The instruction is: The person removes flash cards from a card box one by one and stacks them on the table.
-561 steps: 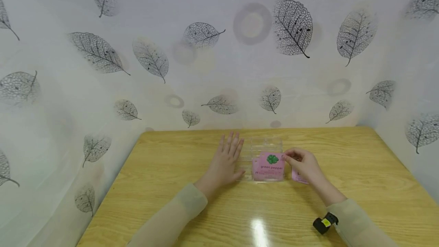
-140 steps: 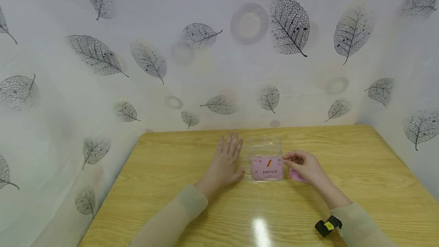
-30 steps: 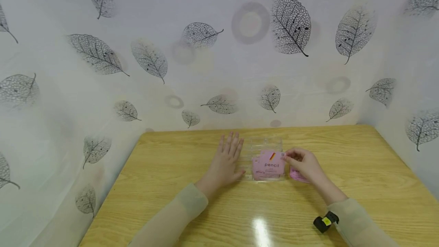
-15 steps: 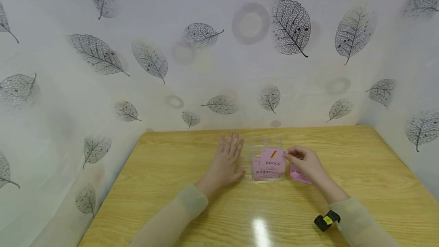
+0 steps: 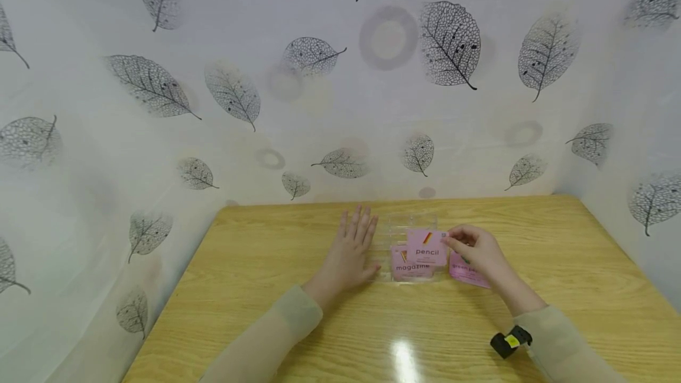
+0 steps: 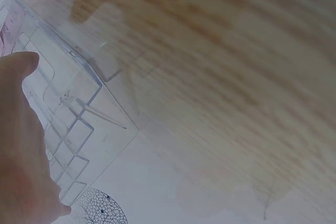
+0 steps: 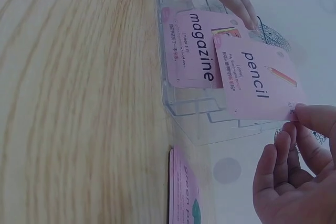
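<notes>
My right hand (image 5: 479,253) pinches a pink flashcard marked "pencil" (image 7: 257,80) by its corner between thumb and fingertips. That card is lifted in front of a clear plastic tiered holder (image 5: 414,218). Standing in the holder's front slot is another pink card, "magazine" (image 7: 193,51), partly covered by the pencil card. My left hand (image 5: 347,251) lies with straight, spread fingers against the holder's left side; in the left wrist view its thumb (image 6: 26,64) touches the clear plastic. Pink cards topped by "green pepper" (image 7: 184,192) lie on the table under my right hand.
The wood-grain table (image 5: 255,312) extends on all sides of the holder. A pale leaf-print curtain (image 5: 330,93) hangs at the back and sides. A black strap with a small device (image 5: 509,341) is on the right sleeve.
Over the last second the pencil card has come up out of the front slot and shifted right with my right hand, uncovering more of the magazine card. My left hand stays put.
</notes>
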The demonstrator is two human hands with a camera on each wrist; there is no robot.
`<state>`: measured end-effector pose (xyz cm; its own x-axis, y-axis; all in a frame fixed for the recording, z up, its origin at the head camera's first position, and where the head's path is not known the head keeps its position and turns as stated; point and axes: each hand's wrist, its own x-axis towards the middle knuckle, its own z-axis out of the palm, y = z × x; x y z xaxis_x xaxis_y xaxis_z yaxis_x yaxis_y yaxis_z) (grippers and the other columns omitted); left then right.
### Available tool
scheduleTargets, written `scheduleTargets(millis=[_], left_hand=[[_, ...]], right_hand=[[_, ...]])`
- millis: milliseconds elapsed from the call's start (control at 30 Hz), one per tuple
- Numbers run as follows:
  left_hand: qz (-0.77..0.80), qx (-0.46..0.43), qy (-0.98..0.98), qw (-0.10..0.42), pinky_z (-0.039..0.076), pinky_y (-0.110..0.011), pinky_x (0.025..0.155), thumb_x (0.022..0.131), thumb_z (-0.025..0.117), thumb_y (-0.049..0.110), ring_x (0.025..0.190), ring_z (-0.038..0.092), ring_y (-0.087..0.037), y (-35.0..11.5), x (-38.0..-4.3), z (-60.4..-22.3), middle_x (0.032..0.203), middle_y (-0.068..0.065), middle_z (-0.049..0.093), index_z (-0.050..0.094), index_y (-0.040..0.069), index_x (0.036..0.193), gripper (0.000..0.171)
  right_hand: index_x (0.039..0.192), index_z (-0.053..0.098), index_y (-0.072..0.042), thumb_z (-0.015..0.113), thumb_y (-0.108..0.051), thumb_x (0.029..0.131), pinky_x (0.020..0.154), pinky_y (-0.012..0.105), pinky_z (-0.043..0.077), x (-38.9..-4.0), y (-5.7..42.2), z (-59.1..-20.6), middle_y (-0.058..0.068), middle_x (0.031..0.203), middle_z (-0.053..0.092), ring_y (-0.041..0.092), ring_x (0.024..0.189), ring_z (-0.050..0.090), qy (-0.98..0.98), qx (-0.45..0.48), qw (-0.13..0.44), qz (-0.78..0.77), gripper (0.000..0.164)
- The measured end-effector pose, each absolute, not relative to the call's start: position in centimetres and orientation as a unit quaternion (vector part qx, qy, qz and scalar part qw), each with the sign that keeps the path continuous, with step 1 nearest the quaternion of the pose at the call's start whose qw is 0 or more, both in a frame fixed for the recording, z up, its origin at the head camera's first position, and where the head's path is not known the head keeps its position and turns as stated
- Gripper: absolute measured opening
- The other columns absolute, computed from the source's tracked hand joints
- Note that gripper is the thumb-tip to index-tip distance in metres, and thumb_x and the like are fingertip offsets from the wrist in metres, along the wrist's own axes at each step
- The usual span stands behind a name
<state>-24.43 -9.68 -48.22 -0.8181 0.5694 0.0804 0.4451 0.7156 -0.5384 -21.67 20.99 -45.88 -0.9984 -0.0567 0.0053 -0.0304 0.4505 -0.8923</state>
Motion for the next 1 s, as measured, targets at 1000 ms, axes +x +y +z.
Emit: scheduleTargets(millis=[1000], left_hand=[[0.254, -0.272, -0.921, 0.116, 0.012, -0.058, 0.136, 0.1, 0.032, 0.081, 0.167, 0.011, -0.04, -9.6, -24.6, -48.2, 0.179, -0.02, 0.005, 0.007, 0.005, 0.171, 0.107]], right_hand=[[0.118, 0.068, 0.005, 0.07, -0.022, 0.104, 0.075, 0.024, 0.059, -21.4, 22.7, -45.8, -0.004, 0.099, 0.069, 0.002, 0.086, 0.062, 0.852, -0.012, 0.007, -0.524, 0.031]])
